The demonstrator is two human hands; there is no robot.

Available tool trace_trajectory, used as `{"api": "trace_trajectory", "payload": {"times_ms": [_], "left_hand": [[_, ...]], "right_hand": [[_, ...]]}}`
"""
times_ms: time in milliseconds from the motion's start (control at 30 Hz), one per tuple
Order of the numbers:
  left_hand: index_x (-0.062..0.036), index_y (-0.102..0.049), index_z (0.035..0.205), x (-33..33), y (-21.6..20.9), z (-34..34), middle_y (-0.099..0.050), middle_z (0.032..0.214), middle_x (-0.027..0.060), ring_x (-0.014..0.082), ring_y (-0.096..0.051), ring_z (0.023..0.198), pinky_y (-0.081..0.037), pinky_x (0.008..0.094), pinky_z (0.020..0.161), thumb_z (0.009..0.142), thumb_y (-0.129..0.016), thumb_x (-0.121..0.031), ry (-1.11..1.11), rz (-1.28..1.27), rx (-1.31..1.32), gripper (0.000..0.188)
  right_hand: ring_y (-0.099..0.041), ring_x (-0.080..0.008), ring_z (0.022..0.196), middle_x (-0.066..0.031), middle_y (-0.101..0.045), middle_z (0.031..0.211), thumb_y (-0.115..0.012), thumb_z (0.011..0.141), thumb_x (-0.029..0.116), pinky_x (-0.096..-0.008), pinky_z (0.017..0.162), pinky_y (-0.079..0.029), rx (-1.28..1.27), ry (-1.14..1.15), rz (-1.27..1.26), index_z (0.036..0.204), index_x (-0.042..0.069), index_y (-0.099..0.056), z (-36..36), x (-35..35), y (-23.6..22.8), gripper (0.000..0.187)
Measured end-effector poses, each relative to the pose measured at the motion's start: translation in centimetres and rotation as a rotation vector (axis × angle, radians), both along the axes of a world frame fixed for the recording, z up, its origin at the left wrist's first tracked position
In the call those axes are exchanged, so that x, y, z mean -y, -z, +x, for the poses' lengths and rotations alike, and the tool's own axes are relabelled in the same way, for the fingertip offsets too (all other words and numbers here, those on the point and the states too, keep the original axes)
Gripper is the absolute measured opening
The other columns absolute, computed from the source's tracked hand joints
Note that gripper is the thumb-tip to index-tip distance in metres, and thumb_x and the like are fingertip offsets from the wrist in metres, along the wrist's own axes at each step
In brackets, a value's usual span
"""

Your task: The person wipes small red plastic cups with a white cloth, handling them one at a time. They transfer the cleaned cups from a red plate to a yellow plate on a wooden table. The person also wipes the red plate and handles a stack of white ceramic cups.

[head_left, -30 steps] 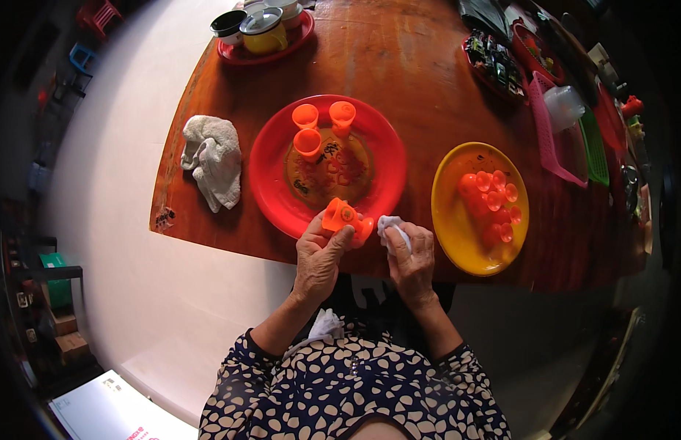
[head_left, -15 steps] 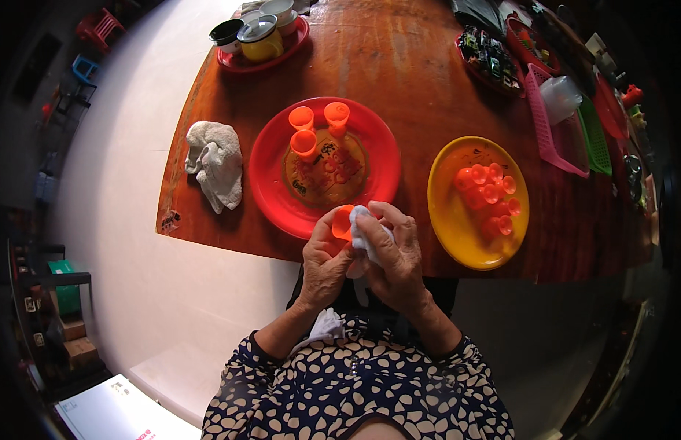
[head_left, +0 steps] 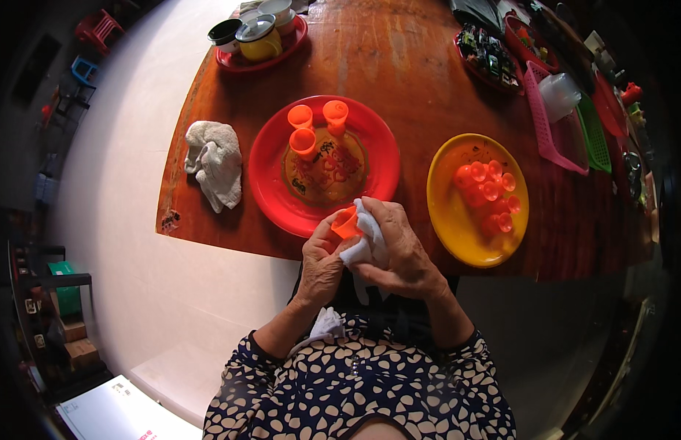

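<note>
Just off the table's near edge, my left hand is closed around a small orange plastic cup, its mouth facing up and left. My right hand grips a white cloth and presses it against the cup's right side. Beyond my hands lies a round red tray with three orange cups standing together at its far part. To the right, a yellow plate carries several more orange cups, lying with their feet toward me.
A crumpled whitish towel lies left of the red tray. At the far left, a red tray bears mugs, including a yellow one. Pink and green baskets line the right side, near a tray of dark packets.
My right hand has shifted right and turned, spreading the cloth wider over the cup's side. The cup has tilted slightly in my left hand.
</note>
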State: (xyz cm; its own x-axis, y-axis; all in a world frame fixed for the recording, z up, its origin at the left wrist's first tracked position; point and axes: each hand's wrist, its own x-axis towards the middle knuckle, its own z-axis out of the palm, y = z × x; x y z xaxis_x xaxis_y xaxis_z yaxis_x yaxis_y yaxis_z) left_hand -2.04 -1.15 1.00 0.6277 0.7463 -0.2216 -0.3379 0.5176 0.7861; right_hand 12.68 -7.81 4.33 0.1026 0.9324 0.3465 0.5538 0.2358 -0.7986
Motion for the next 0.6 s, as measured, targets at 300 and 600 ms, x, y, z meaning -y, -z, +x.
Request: {"api": "trace_trajectory", "payload": {"times_ms": [300,600], "left_hand": [[-0.0014,-0.043,0.137,0.0,0.2,-0.2,-0.06,0.12,0.0065,0.0127,-0.059,0.105,-0.05,0.0258,0.09,0.089,-0.068,-0.01,0.157,0.086,0.036,0.055],[-0.0013,-0.04,0.14,0.4,-0.3,0.1,-0.056,0.127,0.0074,0.0145,-0.054,0.115,-0.046,0.0292,0.098,0.089,-0.067,-0.007,0.201,0.097,0.088,0.058]], "right_hand": [[-0.066,-0.0244,0.075,-0.0134,-0.065,0.09,-0.071,0.077,-0.001,-0.0326,0.066,-0.053,-0.491,0.307,0.077,0.107,0.0,-0.061,1.0,2.1,-1.8,0.032],[-0.063,-0.0268,0.075,-0.0122,-0.062,0.088,-0.069,0.072,-0.005,-0.0335,0.067,-0.051,-0.298,0.268,0.137,0.099,0.001,-0.062,0.6,-0.3,-0.3,0.028]]}}
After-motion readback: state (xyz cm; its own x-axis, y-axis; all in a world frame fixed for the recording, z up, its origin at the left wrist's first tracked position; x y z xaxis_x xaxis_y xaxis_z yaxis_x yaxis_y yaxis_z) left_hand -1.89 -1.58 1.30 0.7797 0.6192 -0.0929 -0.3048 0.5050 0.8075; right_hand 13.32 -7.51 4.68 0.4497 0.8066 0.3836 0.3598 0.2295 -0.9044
